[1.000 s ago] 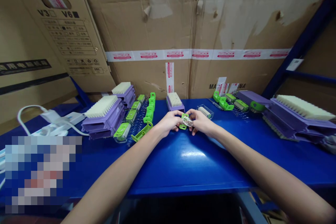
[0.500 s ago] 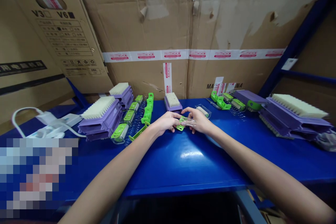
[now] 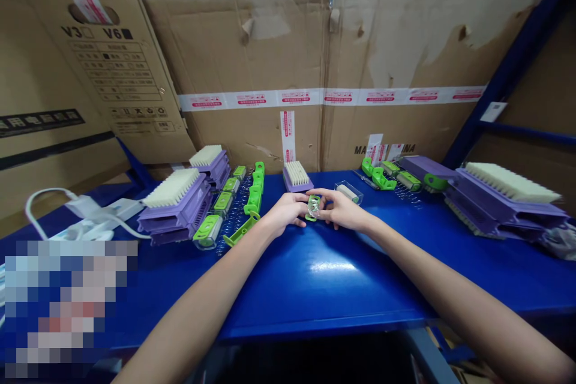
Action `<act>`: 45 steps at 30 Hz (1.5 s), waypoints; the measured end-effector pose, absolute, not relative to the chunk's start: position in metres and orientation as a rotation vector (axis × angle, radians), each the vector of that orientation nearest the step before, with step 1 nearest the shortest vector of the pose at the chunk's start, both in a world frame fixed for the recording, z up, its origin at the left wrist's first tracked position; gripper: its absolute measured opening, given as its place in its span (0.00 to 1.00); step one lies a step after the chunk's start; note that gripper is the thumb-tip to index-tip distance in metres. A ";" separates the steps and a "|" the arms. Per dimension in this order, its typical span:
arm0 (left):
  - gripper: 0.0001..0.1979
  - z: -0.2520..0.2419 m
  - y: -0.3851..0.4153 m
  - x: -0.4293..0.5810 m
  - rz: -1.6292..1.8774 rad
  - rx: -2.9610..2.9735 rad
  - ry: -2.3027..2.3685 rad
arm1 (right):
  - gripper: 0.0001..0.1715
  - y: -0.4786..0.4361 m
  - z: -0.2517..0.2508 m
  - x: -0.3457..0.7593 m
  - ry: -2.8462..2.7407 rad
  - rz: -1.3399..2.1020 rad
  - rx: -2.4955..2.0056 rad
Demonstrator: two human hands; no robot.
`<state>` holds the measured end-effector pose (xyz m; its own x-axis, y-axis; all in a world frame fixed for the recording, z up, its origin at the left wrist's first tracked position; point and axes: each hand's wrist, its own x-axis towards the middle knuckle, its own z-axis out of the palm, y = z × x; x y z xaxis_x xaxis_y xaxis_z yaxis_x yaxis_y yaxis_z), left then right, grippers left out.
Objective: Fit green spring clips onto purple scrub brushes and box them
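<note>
Left hand (image 3: 287, 213) grips a green part (image 3: 311, 216), right hand (image 3: 345, 210) a metal spring (image 3: 314, 207) against it, apparently so each steadies the other.

Open front tabletop (image 3: 324, 297), brush stacks (image 3: 173, 216) either side, cardboard wall (image 3: 243, 129) behind

The left hand (image 3: 287, 213) and right hand (image 3: 345, 210) pinch a green piece (image 3: 310, 217) and a metal spring (image 3: 314, 207) between them over the blue desk (image 3: 315, 294). Just beyond, a purple brush (image 3: 297, 174) lies bristles up, near a clear box (image 3: 355, 195).
</note>
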<state>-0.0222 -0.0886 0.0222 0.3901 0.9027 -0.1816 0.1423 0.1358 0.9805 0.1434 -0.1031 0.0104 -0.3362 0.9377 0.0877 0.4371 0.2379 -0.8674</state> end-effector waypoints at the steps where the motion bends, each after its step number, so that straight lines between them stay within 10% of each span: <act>1: 0.13 0.022 -0.088 -0.023 0.745 1.327 1.053 | 0.35 -0.103 0.009 0.144 -1.923 0.945 -1.235; 14: 0.15 0.025 -0.089 -0.024 0.766 1.301 1.086 | 0.20 -0.106 0.019 0.149 -2.204 0.212 -0.964; 22: 0.25 0.024 -0.090 -0.023 0.799 1.282 1.076 | 0.10 -0.099 0.015 0.147 -1.990 0.401 -1.008; 31: 0.20 0.028 -0.091 -0.023 0.861 1.235 0.922 | 0.25 -0.101 0.021 0.148 -1.613 0.988 -0.992; 45: 0.17 0.026 -0.089 -0.025 0.895 1.228 0.825 | 0.21 -0.103 0.023 0.144 -1.642 0.865 -0.915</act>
